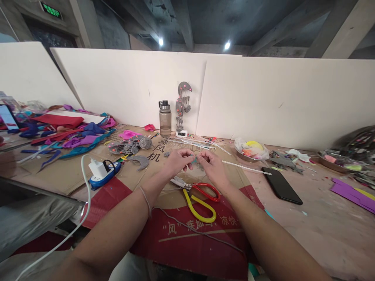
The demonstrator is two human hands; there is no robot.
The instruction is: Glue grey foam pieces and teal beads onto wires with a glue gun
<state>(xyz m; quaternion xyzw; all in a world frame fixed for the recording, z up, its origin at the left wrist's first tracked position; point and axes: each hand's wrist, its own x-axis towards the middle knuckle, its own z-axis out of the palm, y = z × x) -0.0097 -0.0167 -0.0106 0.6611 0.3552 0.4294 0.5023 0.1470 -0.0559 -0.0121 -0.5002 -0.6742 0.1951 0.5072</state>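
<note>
**Teal scrap sitting between two pinching hands**

The left hand [179, 162] and right hand [213, 167] are pinching a small teal piece [193, 158], thumbs and fingers closing on it from opposite sides. It is lying directly between the fingertips, neither hand being clearly nearer, above the cardboard [222, 253], farther from the worktop's [325, 234] near edge than the scissors [185, 185]. The piece is showing bright blue-green; fingers are hiding its outline, so I cannot tell its long axis.
</note>
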